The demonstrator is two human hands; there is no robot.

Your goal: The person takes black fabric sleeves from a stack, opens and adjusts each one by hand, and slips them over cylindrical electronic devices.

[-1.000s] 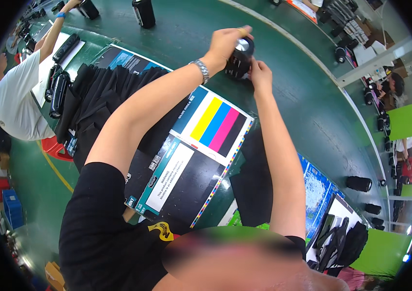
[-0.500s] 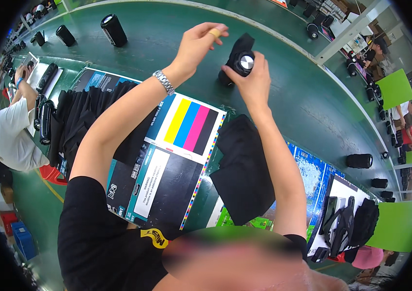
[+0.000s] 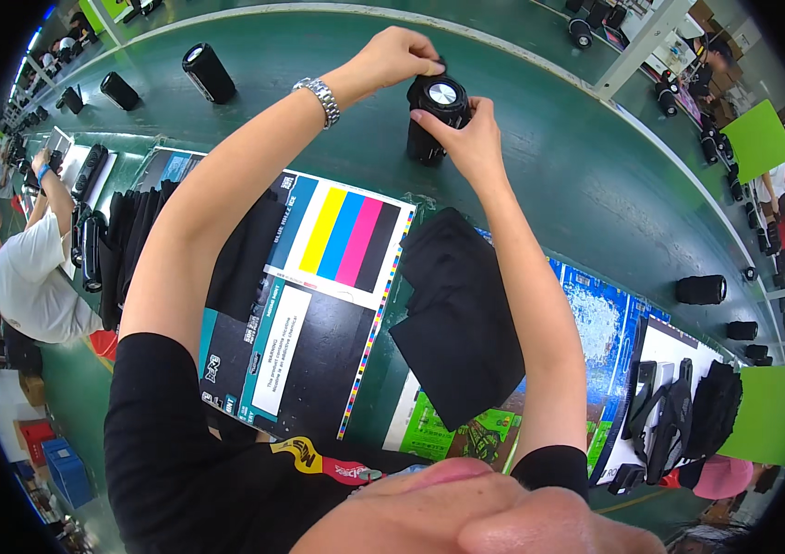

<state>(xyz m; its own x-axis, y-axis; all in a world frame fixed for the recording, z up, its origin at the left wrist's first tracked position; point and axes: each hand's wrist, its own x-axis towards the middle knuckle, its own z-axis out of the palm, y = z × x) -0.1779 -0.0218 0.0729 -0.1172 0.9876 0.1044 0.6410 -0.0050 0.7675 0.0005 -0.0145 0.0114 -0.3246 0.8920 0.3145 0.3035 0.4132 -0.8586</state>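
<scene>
Black speaker is standing at 12 o'clock in the head view, its silver-centred end facing the camera, on a green worktop.

Right hand: gripping the speaker, thumb pressing the near side and bent fingers wrapping the 3 o'clock side.

Left hand: reaching in from 11 o'clock; thumb and curled fingers are pinching a small dark piece at the speaker's far rim. Cannot tell whether it is strap or cloth. Metal watch is circling that wrist.

Surroundings: black cloth is lying just off centre toward 4 o'clock, beside a printed sheet with colour bars at 8 o'clock. Another black cylinder is standing near 11 o'clock; one more is lying at 3 o'clock. Co-worker in a white shirt is working at 9 o'clock.
</scene>
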